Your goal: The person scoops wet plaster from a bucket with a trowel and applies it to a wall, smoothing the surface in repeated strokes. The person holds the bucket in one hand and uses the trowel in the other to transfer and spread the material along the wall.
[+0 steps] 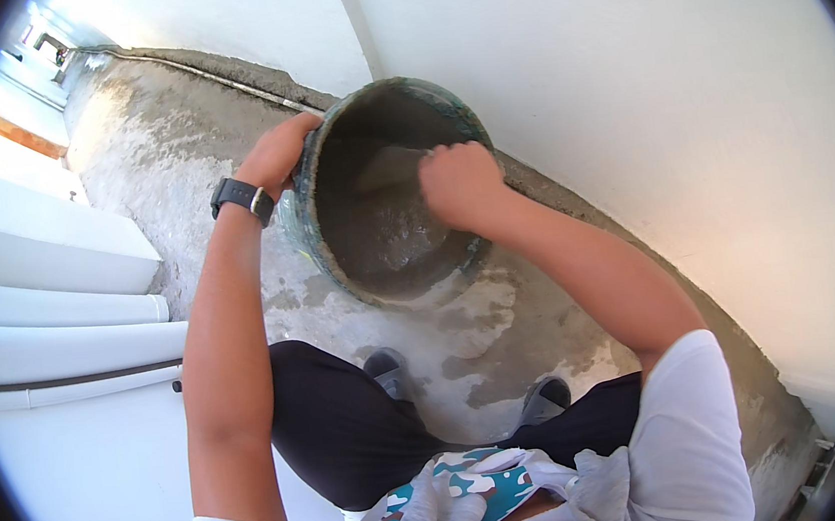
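Observation:
A dark green bucket (306, 233), crusted with grey mortar, tilts with its mouth toward me. My left hand (279, 153), with a dark watch on its wrist, grips the rim at the upper left; its fingertips are partly hidden behind the edge. Inside the bucket's mouth, my right hand (458, 184) is closed in a fist. It holds what looks like a trowel (391, 169), whose flat grey blade reaches left into the bucket; the handle is hidden in my fist. Wet grey mortar (401, 247) glistens along the lower inside wall.
A white wall (619, 60) rises close on the right. Stained concrete floor (193, 121) stretches to the far left, with a thin pipe (209, 78) along the wall's base. White pipes (74, 349) and a ledge (45, 256) stand at left. My shoes (546, 399) are just below the bucket.

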### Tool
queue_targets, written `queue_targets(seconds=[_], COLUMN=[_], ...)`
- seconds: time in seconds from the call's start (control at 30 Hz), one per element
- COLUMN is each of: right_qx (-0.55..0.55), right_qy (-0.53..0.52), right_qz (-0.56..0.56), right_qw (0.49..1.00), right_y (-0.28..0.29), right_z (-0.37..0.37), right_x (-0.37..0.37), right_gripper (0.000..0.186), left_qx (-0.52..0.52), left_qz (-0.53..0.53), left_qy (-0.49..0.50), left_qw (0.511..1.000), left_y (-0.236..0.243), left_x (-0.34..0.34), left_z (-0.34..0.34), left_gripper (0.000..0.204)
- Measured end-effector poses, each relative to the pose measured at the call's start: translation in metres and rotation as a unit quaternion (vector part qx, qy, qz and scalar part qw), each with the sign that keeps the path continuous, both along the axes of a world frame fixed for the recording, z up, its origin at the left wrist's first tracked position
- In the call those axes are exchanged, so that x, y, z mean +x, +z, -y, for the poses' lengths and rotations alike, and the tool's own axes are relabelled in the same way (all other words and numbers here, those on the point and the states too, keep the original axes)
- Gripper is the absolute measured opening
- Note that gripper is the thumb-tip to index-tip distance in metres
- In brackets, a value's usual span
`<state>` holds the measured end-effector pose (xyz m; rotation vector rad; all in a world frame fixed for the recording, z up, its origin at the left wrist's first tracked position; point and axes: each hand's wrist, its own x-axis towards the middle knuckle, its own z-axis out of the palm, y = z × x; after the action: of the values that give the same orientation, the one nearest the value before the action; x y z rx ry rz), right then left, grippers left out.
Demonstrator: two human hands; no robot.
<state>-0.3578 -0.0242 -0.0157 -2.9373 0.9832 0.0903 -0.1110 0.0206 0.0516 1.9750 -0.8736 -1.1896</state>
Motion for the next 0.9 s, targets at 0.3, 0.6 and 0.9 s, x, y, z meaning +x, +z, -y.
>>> queue_targets(seconds=[0.3,0.6,0.9], right_qx=[0.118,0.209,0.530], right_qy=[-0.005,0.077,-0.059], right_qz=[-0.062,-0.078,-0.020], right_qw=[0.991,0.972,0.846], right_y=[-0.056,-0.044,-0.004], right_z=[0.017,0.007,0.029], right_x=[0.129,0.121,0.069], right_gripper=[0.021,0.036,0.037], left_qx=[-0.109,-0.124,-0.077], left_qz=[0.051,-0.025,0.001], left_qy=[-0.110,-0.051,-0.018], left_qw=[0.987,0.991,0.997], left_y=[0.001,0.001,-0.008], left_x=[0.008,0.015,0.033], left_z=[0.001,0.002,-0.004], left_gripper=[0.041,0.045,0.040])
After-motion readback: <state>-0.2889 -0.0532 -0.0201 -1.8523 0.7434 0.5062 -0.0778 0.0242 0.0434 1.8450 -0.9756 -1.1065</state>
